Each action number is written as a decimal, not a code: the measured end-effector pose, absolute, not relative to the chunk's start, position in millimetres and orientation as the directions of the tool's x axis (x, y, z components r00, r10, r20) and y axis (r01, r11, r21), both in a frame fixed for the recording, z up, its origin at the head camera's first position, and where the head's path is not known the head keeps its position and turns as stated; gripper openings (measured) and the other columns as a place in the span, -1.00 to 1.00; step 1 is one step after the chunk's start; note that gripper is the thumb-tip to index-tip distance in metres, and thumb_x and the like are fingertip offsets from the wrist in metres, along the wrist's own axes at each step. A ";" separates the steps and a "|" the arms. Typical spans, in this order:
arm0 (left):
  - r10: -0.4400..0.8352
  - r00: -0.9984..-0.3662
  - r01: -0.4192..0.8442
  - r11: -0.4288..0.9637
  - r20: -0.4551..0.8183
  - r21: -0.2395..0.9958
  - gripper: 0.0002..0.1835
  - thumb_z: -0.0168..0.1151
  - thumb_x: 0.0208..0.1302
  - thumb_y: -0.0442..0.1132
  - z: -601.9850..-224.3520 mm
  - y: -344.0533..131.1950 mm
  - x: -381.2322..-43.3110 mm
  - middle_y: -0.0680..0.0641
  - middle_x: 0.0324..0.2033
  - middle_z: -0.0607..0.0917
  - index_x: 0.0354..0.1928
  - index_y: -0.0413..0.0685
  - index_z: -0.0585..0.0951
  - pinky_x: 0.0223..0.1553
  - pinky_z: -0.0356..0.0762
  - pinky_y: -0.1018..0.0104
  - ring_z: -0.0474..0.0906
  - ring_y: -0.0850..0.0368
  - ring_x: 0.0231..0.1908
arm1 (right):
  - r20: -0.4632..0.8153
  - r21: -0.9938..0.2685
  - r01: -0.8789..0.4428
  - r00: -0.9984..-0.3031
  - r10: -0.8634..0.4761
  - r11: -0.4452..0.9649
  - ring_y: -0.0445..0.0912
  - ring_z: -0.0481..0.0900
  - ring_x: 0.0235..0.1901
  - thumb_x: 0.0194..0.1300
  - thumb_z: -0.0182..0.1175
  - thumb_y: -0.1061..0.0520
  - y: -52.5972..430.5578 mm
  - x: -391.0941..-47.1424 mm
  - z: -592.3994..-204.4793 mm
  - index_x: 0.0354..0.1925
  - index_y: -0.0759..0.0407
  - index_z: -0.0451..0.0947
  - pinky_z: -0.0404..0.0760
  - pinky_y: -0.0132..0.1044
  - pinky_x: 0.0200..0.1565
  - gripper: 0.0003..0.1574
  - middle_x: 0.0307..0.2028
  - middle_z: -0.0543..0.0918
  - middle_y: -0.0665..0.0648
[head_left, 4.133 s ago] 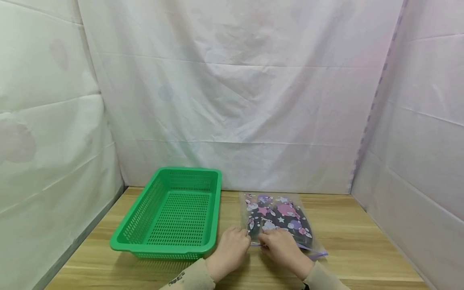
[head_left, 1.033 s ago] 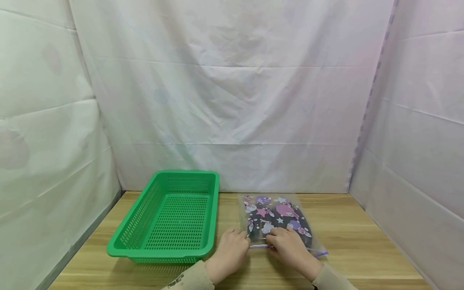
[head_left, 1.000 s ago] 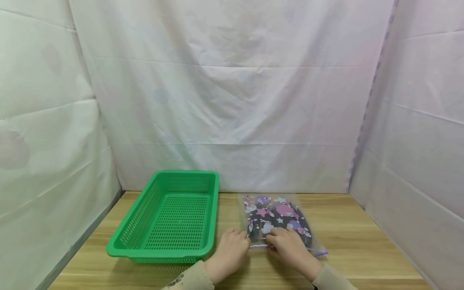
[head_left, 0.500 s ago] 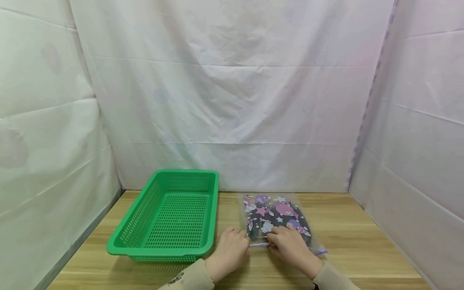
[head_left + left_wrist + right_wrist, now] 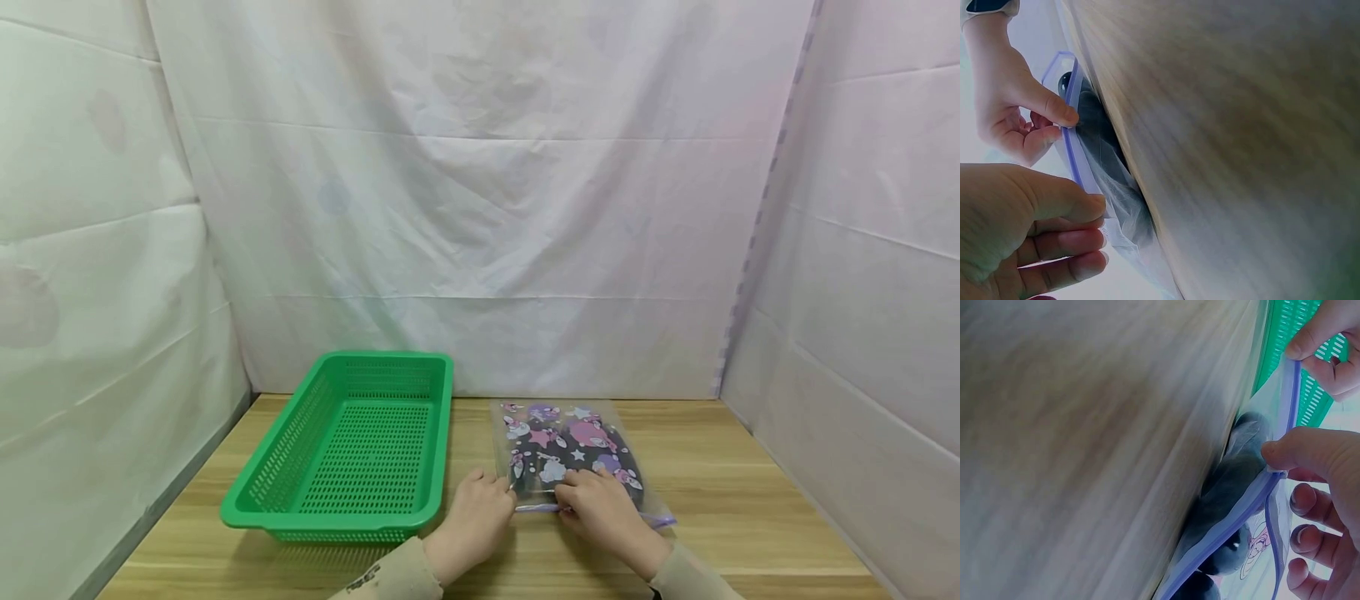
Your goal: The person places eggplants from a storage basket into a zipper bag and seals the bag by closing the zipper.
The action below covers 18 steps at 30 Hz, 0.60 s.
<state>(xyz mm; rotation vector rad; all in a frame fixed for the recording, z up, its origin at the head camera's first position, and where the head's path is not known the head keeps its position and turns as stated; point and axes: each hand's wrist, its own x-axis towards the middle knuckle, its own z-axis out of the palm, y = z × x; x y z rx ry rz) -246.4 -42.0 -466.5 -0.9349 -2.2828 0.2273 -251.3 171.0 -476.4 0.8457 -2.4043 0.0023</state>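
A clear zip bag (image 5: 540, 462) printed with pink, purple and white cartoon figures and stars lies flat on the table. Inside are dark things (image 5: 1225, 481), some rounded and glossy; their kind is unclear. My left hand (image 5: 478, 515) pinches the left end of the bag's purple zip edge (image 5: 1075, 156) between thumb and finger. Further right along that edge, my right hand (image 5: 600, 510) pinches it at a small pale slider (image 5: 1277, 470). Between the hands the zip looks closed; in the right wrist view its two strips stand apart beyond the right hand.
A green plastic basket (image 5: 444, 433) with slotted walls stands on the left of the wooden table (image 5: 720, 483), close to the left hand. White fabric sheets (image 5: 480, 208) enclose the table at the back and both sides.
Over the last few seconds my right hand has slid a little to the right along the zip edge. My left hand keeps its hold on the left end. The bag and basket stay put.
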 end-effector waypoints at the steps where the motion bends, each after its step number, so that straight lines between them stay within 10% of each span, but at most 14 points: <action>1: 0.678 -0.532 0.564 0.731 0.508 -0.385 -0.88 0.26 -0.19 -0.18 -466.6 -41.9 -246.4 0.11 -0.69 0.43 -0.71 0.08 0.51 -0.53 0.11 0.37 0.30 0.20 -0.69 | 0.527 0.184 -0.573 -0.628 -0.572 0.799 -0.23 0.23 -0.61 -0.30 0.35 0.04 171.2 -251.3 -476.4 -0.71 -0.10 0.30 0.17 -0.30 -0.48 -0.65 -0.62 0.28 -0.19; 18: 0.671 -0.501 0.556 0.733 0.546 -0.392 -0.89 0.25 -0.24 -0.21 -465.0 -42.3 -245.0 0.11 -0.71 0.42 -0.73 0.09 0.50 -0.52 0.07 0.37 0.29 0.20 -0.69 | 0.556 0.183 -0.581 -0.605 -0.571 0.793 -0.24 0.24 -0.62 -0.33 0.35 0.05 175.9 -252.8 -481.1 -0.73 -0.11 0.24 0.12 -0.35 -0.51 -0.59 -0.63 0.26 -0.20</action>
